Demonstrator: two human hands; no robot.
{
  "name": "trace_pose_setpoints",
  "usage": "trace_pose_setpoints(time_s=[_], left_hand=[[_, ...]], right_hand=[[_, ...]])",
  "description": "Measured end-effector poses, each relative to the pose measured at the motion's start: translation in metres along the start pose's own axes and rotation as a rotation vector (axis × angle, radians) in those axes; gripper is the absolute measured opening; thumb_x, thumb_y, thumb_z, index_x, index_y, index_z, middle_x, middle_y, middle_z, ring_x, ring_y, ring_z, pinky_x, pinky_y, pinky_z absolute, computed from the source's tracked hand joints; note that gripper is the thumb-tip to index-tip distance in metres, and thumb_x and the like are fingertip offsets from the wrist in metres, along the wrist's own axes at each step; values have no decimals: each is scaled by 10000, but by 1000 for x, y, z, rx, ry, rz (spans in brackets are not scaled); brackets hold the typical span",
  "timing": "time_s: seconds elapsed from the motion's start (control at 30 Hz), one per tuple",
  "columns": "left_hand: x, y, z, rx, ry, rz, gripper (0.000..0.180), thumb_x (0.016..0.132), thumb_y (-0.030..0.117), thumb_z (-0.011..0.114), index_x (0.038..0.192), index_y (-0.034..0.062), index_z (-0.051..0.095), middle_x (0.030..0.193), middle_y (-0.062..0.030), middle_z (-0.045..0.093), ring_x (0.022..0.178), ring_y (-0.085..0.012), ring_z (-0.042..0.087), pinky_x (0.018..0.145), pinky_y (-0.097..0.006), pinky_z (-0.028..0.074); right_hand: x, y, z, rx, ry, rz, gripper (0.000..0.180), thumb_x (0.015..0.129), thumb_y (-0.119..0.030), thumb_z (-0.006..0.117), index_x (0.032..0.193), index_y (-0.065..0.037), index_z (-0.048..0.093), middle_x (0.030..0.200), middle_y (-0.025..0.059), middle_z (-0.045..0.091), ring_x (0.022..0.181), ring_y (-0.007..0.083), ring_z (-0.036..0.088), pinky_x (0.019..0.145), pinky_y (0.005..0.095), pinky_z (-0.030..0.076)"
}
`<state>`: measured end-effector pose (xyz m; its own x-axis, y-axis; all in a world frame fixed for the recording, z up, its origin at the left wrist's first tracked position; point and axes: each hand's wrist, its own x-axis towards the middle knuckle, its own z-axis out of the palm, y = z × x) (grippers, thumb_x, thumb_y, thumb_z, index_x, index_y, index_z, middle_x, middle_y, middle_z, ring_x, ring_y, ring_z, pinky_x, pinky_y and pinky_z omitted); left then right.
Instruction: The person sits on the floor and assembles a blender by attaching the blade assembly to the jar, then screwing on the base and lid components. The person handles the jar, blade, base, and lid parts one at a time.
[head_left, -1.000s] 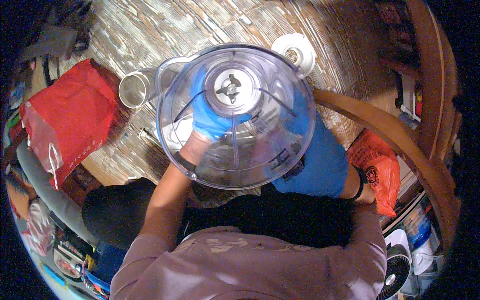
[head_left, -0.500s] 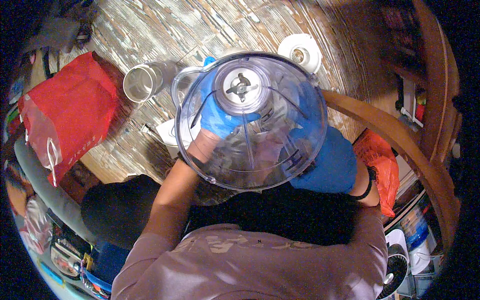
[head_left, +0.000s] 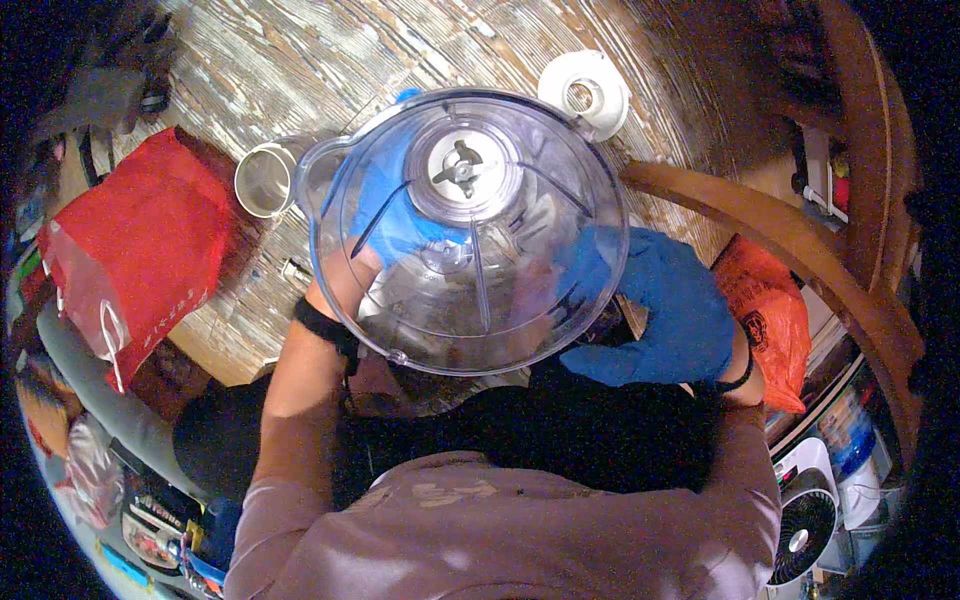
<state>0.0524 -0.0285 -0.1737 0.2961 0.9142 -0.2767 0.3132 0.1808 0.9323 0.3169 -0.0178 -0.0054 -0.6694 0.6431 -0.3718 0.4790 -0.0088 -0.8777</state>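
A clear blender jar (head_left: 480, 300) is tilted so that I look down into its wide mouth. At its bottom sits a metal blade (head_left: 463, 168) on a pale round base. My left hand (head_left: 392, 215), in a blue glove, grips the jar low down from the outside; its fingers show through the clear wall. My right hand (head_left: 675, 305), also in a blue glove, is at the jar's right side. Its thumb stands well apart from the fingers, which lie behind the wall and look blurred through it. Whether those fingers touch the jar is unclear.
On the worn wooden table (head_left: 330, 60) lie a white ring-shaped part (head_left: 590, 95) and a clear cup (head_left: 265, 180). A red bag (head_left: 150, 230) is at the left, an orange plastic bag (head_left: 770, 320) at the right. A curved wooden rail (head_left: 760, 215) runs along the right.
The jar and my left hand have shifted left and slightly up in the picture. My right hand's thumb has come away from the jar's rim and spread out.
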Motion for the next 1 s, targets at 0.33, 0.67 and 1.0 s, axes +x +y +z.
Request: trace_pose_setpoints(time_s=[0.33, 0.67, 1.0], left_hand=[[2, -32, 11, -316, -23, 51, 1219, 469, 329, 961, 1429, 41, 267, 1389, -112, 460, 1294, -242, 448, 1111, -408, 368], [6, -31, 12, -318, -54, 62, 1173, 474, 333, 952, 1402, 44, 296, 1350, -107, 482, 1259, -240, 468, 1105, -382, 369], [6, -28, 7, -53, 9, 236, 1161, 477, 337, 953, 1403, 31, 323, 1354, -107, 478, 1252, -234, 474, 1086, -382, 381]], right_hand=[[2, 28, 36, 383, -43, -173, 362, 834, -211, 722, 1133, -74, 570, 933, 96, 625, 789, 239, 623, 694, 350, 490], [0, 25, 42, 288, 22, -121, 403, 784, -284, 717, 1116, -69, 633, 1084, 154, 663, 973, 329, 644, 849, 415, 510], [4, 31, 26, 64, -140, -20, 369, 684, -316, 752, 968, -94, 677, 903, 132, 694, 809, 320, 669, 701, 402, 539]])
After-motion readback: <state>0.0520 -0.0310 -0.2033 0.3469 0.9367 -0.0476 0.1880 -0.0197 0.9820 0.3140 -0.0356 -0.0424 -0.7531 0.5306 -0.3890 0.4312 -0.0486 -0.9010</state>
